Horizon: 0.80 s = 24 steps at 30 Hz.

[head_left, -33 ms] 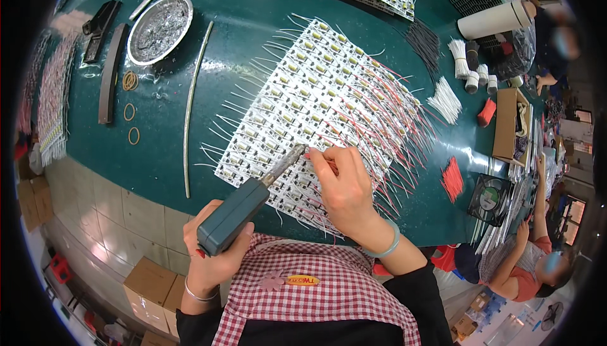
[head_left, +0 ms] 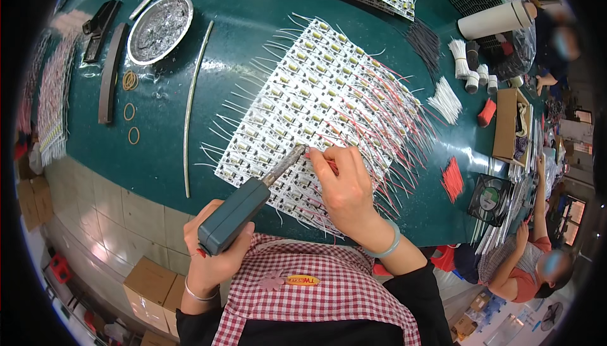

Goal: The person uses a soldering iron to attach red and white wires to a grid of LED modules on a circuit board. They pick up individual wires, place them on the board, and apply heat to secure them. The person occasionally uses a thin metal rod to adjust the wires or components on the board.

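Left hand point(head_left: 212, 260), grip closed round teal soldering iron point(head_left: 243, 210), tip on LED board panel point(head_left: 322, 99) at its near edge. Right hand point(head_left: 344, 185), grip pinched on red wire point(head_left: 322, 156) beside tip. Panel flat on green table point(head_left: 240, 36), mid-table. Foil dish point(head_left: 160, 28) far left; rubber bands point(head_left: 130, 105) near it.

Bright even light, sharp centre, fisheye-bent dark rim.

I see an open brown cardboard box point(head_left: 509, 124) on the green table's right edge. More brown cartons point(head_left: 152, 289) sit on the floor at lower left. A small yellow oval label point(head_left: 301, 279) marks the checked apron.
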Tool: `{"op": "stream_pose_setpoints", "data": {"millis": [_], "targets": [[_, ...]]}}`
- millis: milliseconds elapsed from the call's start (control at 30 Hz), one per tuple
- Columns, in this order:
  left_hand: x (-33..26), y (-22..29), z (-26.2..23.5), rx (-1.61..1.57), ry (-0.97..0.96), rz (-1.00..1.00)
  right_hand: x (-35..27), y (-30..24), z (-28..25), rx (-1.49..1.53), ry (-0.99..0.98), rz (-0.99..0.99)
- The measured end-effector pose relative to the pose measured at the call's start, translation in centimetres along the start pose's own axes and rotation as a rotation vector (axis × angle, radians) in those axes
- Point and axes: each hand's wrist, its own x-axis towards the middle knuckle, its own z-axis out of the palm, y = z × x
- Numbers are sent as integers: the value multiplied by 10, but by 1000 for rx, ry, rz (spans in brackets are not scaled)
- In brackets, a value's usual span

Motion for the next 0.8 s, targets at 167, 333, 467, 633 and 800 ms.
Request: {"op": "stream_pose_setpoints", "data": {"millis": [167,333,467,633,800], "targets": [[1,1,1,-12,-12,-12,2,-1,-2,-28,-19,-1],[3,1,1,-16,-18,2,3,-2,-2,-42,-30,1],[3,1,0,-14,-25,1,4,-2,-2,-50,-31,-3],[-7,-6,-4,-73,40,-115,6,-4,-6,-47,-57,4],[-13,-7,-8,-152,72,-258,6,-5,-7,-42,-43,6]]}}
